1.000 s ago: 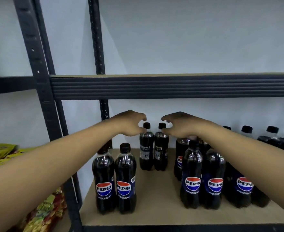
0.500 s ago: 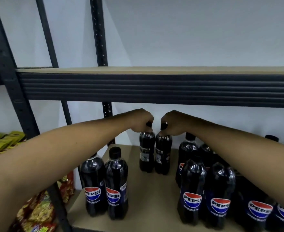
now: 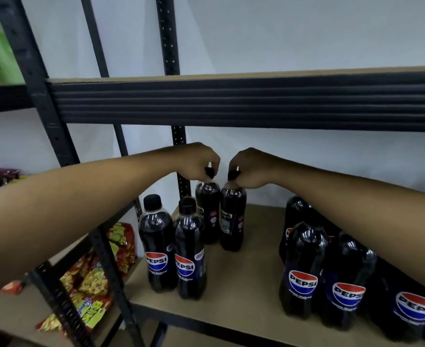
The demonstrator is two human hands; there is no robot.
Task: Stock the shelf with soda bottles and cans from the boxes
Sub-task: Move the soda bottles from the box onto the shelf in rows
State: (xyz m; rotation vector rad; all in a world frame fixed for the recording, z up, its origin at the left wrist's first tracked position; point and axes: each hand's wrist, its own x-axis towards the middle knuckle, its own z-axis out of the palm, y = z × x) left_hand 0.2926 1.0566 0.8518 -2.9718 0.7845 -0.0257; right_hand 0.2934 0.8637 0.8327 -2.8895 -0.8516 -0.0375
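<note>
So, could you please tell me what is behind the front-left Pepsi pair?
Two more bottles: the rear left bottle and rear right bottle, caps pinched by the left grip and right grip. The grips cover the necks; the front pair hides the rear left bottle's lower side.

Head cam, close, facing shelf (image 3: 244, 284).

The rear-left bottle (image 3: 207, 216) and rear-right bottle (image 3: 232, 221), dark cola with black caps, stand upright and touching at 12 o'clock on the shelf (image 3: 244, 284). The front pair (image 3: 157, 246) stands at 9 o'clock, logos forward. A bottle cluster (image 3: 304, 271) fills 3 o'clock.
</note>
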